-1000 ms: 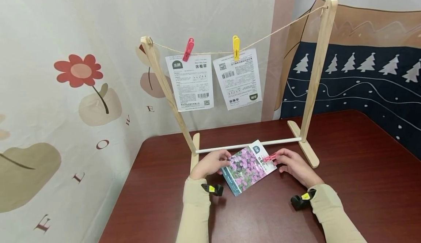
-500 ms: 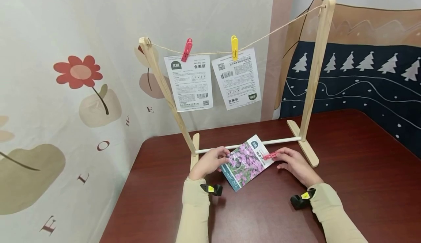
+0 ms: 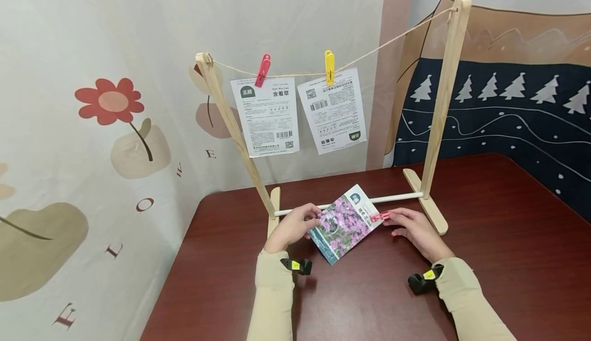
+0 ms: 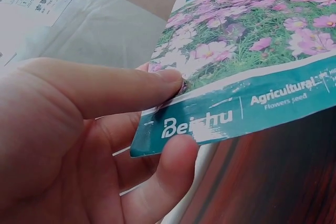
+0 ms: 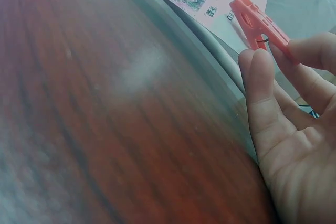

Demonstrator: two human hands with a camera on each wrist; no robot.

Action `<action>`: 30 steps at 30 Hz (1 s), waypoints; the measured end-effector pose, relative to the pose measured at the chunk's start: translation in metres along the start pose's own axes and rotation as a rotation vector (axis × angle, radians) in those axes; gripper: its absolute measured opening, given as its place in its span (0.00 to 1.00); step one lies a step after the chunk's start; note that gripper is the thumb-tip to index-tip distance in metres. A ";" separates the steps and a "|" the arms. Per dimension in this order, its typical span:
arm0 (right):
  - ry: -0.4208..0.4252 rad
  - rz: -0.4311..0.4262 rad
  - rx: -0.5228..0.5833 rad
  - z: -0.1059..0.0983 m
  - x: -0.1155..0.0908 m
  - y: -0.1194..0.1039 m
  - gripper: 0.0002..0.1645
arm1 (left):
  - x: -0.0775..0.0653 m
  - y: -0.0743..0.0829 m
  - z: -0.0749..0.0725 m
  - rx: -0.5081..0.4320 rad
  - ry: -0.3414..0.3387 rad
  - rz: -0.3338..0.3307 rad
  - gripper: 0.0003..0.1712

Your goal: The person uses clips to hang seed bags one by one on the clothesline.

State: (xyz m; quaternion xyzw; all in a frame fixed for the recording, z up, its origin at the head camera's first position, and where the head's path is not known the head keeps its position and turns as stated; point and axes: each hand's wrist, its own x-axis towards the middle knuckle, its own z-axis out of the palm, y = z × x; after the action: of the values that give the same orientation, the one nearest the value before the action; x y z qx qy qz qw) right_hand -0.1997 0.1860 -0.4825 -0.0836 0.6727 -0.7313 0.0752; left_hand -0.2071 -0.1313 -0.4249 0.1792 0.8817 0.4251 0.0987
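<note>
My left hand [image 3: 294, 226] pinches a flower seed packet [image 3: 345, 224] at its left edge, the thumb [image 4: 152, 85] lying over the printed front. Pink blossoms cover the packet, with a teal band at its lower end and a white band at its upper end. It is tilted above the table, picture side up. My right hand [image 3: 419, 232] pinches a red-pink clothespin [image 3: 380, 216] between thumb and fingers. The clothespin's tip overlaps the packet's white band in the head view and the right wrist view [image 5: 257, 22].
Behind the hands stands a wooden frame [image 3: 444, 95] with a white crossbar [image 3: 397, 198] and a twine line [image 3: 392, 42]. Two white seed packets [image 3: 268, 118] hang from the twine by a red clothespin [image 3: 262, 70] and a yellow clothespin [image 3: 330, 67]. The table [image 3: 369, 300] is dark red.
The seed packet has risen slightly and shifted a little left, its lower edge lifting toward the frame. Both hands keep their holds and have barely moved.
</note>
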 end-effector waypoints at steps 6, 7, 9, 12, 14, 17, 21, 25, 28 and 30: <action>0.001 -0.006 0.013 0.000 0.000 0.001 0.25 | 0.001 0.001 -0.001 -0.014 0.025 0.018 0.07; 0.003 -0.006 0.018 0.000 0.000 0.001 0.25 | 0.001 0.001 -0.001 -0.020 0.039 0.021 0.07; 0.006 -0.008 0.023 0.000 0.000 0.001 0.23 | 0.000 0.002 -0.002 -0.031 0.071 0.031 0.07; 0.007 -0.009 0.026 0.000 0.000 0.001 0.19 | 0.000 0.003 -0.003 -0.037 0.109 0.041 0.07; 0.010 -0.010 0.022 0.000 0.000 0.001 0.19 | 0.000 0.003 -0.004 -0.039 0.118 0.045 0.07; 0.010 -0.010 0.017 0.000 0.000 0.000 0.20 | 0.000 0.003 -0.004 -0.041 0.125 0.054 0.06; 0.001 -0.016 0.017 0.000 0.000 0.001 0.22 | 0.000 0.003 -0.005 -0.045 0.154 0.054 0.07; -0.005 -0.026 0.039 0.000 0.000 0.001 0.22 | -0.001 0.003 -0.006 -0.035 0.183 0.051 0.07; -0.012 -0.034 0.053 0.000 0.000 0.002 0.21 | -0.001 0.004 -0.007 -0.026 0.190 0.055 0.07; -0.014 -0.037 0.053 0.000 0.000 0.002 0.21 | -0.001 0.004 -0.007 -0.028 0.191 0.057 0.07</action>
State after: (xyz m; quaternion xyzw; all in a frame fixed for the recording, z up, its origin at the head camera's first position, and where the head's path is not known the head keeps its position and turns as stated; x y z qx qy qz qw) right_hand -0.2001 0.1858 -0.4846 -0.0992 0.6510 -0.7495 0.0684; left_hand -0.2074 -0.1340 -0.4175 0.1614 0.8755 0.4554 0.0047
